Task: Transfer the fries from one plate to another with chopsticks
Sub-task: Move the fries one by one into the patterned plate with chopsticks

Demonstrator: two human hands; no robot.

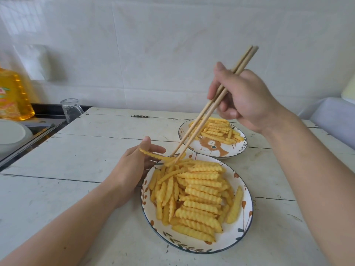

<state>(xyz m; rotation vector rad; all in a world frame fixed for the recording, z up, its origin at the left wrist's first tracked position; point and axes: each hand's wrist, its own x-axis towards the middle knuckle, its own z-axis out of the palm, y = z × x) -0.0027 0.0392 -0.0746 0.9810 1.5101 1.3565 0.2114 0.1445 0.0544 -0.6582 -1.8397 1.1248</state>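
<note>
The right hand [244, 100] grips a pair of wooden chopsticks [209, 106], its grip clamped on them; their tips pinch one crinkle-cut fry [153, 154] just above the far left rim of the near plate [244, 233], which is heaped with fries [194, 196]. The left hand [134, 166] rests with relaxed fingers against that rim, the lifted fry crossing its fingers. The far plate [213, 150], nearly touching the near one, holds fewer fries. Bare white surface [80, 150] lies left; an upturned glass [71, 109] stands at its far left edge.
</note>
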